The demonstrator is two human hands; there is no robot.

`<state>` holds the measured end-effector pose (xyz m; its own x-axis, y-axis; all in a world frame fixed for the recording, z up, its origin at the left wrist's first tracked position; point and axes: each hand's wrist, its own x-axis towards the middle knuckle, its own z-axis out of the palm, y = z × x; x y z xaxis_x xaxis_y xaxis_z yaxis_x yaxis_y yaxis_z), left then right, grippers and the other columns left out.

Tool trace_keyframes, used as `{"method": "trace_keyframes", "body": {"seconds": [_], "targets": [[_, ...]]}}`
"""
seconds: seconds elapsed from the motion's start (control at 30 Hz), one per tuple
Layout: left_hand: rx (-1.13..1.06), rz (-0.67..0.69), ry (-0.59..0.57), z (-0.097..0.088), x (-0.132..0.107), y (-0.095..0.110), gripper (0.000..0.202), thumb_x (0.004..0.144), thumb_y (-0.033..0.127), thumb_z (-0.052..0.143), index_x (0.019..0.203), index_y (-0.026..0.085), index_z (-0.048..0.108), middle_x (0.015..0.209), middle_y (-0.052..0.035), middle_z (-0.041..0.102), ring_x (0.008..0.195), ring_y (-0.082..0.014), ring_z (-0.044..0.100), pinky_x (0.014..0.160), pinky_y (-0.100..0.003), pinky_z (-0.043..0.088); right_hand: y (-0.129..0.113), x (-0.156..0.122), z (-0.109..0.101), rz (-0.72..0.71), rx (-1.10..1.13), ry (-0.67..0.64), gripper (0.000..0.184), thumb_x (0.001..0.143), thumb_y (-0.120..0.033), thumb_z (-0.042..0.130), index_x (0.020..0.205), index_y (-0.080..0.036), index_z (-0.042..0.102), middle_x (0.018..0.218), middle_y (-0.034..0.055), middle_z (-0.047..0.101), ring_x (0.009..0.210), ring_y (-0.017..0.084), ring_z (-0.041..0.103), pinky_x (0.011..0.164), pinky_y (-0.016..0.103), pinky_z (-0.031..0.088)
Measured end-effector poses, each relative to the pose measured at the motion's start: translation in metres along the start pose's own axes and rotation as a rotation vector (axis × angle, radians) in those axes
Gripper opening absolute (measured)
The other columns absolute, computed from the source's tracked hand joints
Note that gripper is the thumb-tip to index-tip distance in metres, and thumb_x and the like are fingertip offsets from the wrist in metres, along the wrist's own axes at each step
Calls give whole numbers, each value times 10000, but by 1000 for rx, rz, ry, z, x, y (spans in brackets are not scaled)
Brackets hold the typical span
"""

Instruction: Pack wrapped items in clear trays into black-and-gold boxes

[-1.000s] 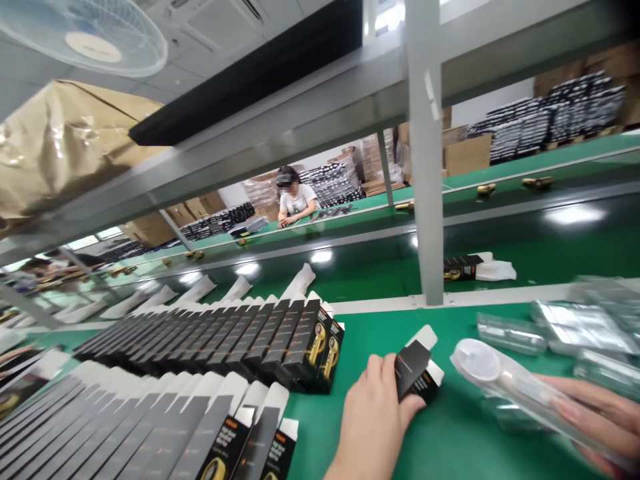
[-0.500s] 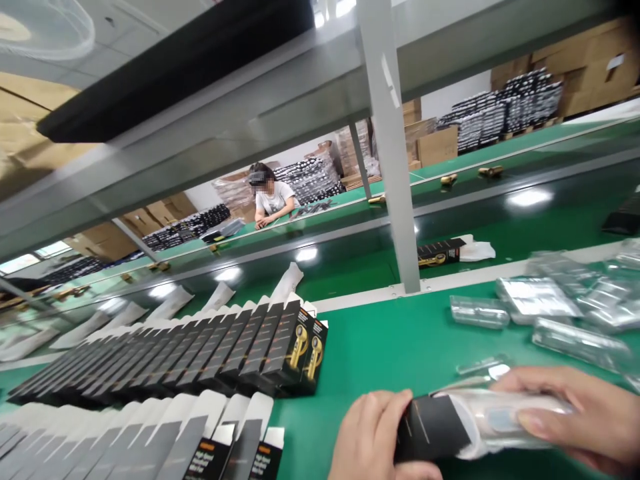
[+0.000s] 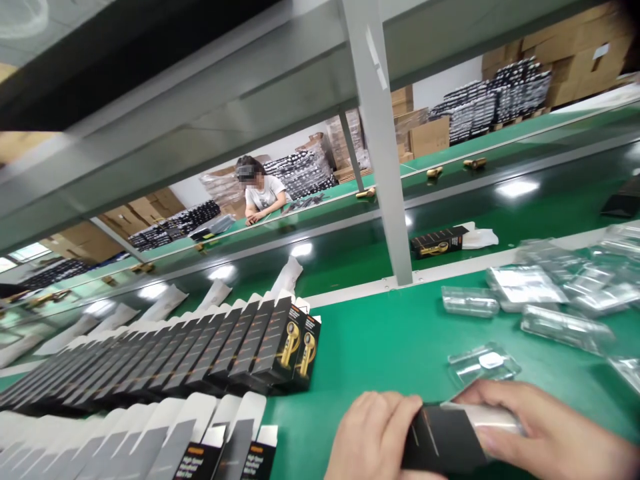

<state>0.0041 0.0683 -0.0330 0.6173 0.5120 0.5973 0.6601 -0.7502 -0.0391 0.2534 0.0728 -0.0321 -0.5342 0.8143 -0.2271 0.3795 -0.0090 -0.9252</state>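
Observation:
My left hand (image 3: pixel 373 437) grips a small black carton (image 3: pixel 443 440) at the bottom of the view, fingers wrapped over its left end. My right hand (image 3: pixel 555 437) is closed round a clear plastic tray (image 3: pixel 493 419) whose left end sits inside the carton's open mouth. Both hands hover just above the green table (image 3: pixel 395 340). Left of them lie two fanned rows of black cartons (image 3: pixel 200 350) with white flaps, printed with a gold device.
Several clear plastic trays (image 3: pixel 560 300) lie scattered at the right. A grey post (image 3: pixel 383 167) rises from the table's far edge. Beyond it a conveyor carries one black carton (image 3: pixel 437 241) and white sleeves. A person (image 3: pixel 260 190) works at the far bench, with stacked boxes behind.
The clear tray has slid further into the black carton, with my right hand moving left toward my left hand. The view has shifted slightly left and down.

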Motion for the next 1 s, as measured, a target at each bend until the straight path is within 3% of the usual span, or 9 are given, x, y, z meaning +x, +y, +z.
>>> {"method": "trace_keyframes", "body": {"seconds": [0.23, 0.3, 0.37, 0.43, 0.5, 0.57, 0.77, 0.9, 1.0], "targets": [[-82, -15, -71, 4, 7, 2, 495, 959, 495, 195, 1051, 179, 565, 831, -4, 661, 687, -135, 624, 645, -256, 513, -3, 11, 19, -87, -284, -29, 176, 859, -337, 485, 840, -194, 587, 874, 35, 645, 795, 199, 600, 708, 269, 438], [-114, -14, -108, -1, 13, -4, 529, 914, 588, 261, 1091, 177, 541, 887, -19, 661, 753, -150, 629, 676, -267, 517, -3, 10, 11, -47, -155, -25, 201, 824, -309, 505, 957, -216, 624, 951, 31, 643, 819, 190, 605, 707, 257, 452], [-127, -82, -195, -7, 23, -18, 542, 854, 640, 383, 1143, 198, 508, 967, -27, 648, 828, -172, 623, 714, -291, 523, 4, 10, -6, -51, 54, -29, 438, 824, -344, 517, 1257, -280, 509, 1045, 31, 613, 844, 176, 599, 681, 238, 476], [-109, -252, -304, -10, 39, -42, 471, 841, 576, 500, 1174, 243, 486, 1060, -22, 616, 917, -190, 605, 773, -321, 523, 17, 10, -26, -50, 76, 154, 588, 851, -455, 522, 1394, -362, 315, 1111, 17, 582, 848, 163, 594, 640, 228, 489], [-48, -479, -375, -6, 62, -74, 390, 861, 464, 543, 1191, 266, 484, 1133, -25, 577, 1009, -210, 576, 863, -361, 503, 34, 12, -42, -91, -242, 498, 486, 872, -559, 497, 1324, -424, 380, 1121, -17, 580, 904, 171, 590, 713, 266, 493], [46, -670, -350, 9, 89, -109, 373, 863, 402, 555, 1188, 223, 510, 1135, -61, 559, 1029, -246, 564, 926, -416, 468, 48, 13, -47, -195, -669, 696, 255, 917, -518, 463, 1118, -382, 542, 1034, -38, 602, 902, 173, 586, 751, 304, 466], [27, -831, -314, 91, 155, -182, 356, 831, 349, 606, 1111, 132, 584, 1105, -129, 571, 1014, -291, 571, 987, -560, 379, 63, 23, -19, -630, -1114, 566, 257, 969, -407, 409, 904, -229, 582, 831, 4, 580, 805, 204, 569, 805, 377, 381], [-77, -881, -220, 124, 171, -180, 342, 807, 228, 637, 1137, 162, 577, 1235, -134, 545, 1210, -314, 460, 1092, -631, 189, 58, 31, -14, -688, -1125, 544, 430, 1009, -221, 168, 926, -238, 590, 885, -8, 625, 833, 186, 586, 799, 366, 391], [-183, -871, -42, 120, 162, -148, 354, 913, 207, 437, 1264, 176, 474, 1369, -117, 444, 1328, -237, 343, 1146, -473, 230, 55, 31, -22, -744, -1140, 485, 385, 1007, -249, 209, 968, -257, 592, 1023, -8, 647, 922, 175, 610, 729, 318, 489]]}}
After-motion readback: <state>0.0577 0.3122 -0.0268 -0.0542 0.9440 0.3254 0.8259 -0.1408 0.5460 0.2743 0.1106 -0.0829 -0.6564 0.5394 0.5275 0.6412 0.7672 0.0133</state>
